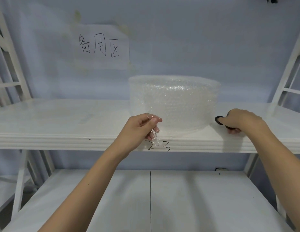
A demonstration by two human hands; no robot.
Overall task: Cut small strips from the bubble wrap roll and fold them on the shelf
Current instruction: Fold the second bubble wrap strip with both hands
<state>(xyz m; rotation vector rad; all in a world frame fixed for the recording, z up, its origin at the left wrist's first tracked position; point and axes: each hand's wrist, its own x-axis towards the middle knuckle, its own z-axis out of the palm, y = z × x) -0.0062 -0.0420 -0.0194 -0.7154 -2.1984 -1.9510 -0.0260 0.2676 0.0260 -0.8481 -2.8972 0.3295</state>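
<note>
Gripping one bubble wrap roll [174, 104] edge and one scissors [218, 120]: two hands [139, 126].

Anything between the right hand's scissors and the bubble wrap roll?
Nothing visible. The right hand holds black scissors just right of the bubble wrap roll, with only bare shelf between them. The left hand already pinches the roll's loose end.
</note>
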